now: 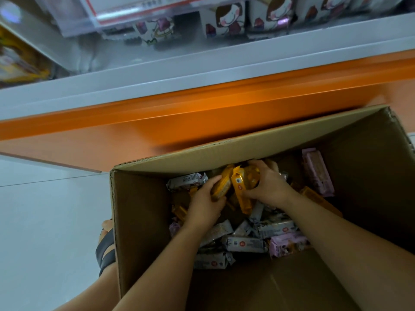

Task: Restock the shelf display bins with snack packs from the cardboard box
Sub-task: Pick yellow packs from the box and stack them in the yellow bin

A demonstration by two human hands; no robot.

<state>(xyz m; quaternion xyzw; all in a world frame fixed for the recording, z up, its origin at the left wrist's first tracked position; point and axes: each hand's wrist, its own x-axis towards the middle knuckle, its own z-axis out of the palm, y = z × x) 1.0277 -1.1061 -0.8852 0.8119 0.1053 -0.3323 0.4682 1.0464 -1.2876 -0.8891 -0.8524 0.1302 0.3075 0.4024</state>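
Observation:
An open cardboard box (139, 221) stands on the floor below me, holding several loose snack packs in yellow, grey and pink wrappers. Both my arms reach down into it. My left hand (205, 202) grips a yellow snack pack (222, 186) near the box's far wall. Right beside it, my right hand (268, 182) curls round a bunch of yellow packs (243, 187). Grey packs (244, 243) and a pink pack (286, 243) lie under my forearms. Another pink pack (316, 173) leans against the right side.
The shelf's orange base (179, 115) and white ledge (202, 70) run across just beyond the box. Display bins with cartoon prints (224, 19) sit on the shelf above. My sandalled foot (105, 245) stands left of the box on the white tiled floor (45, 221).

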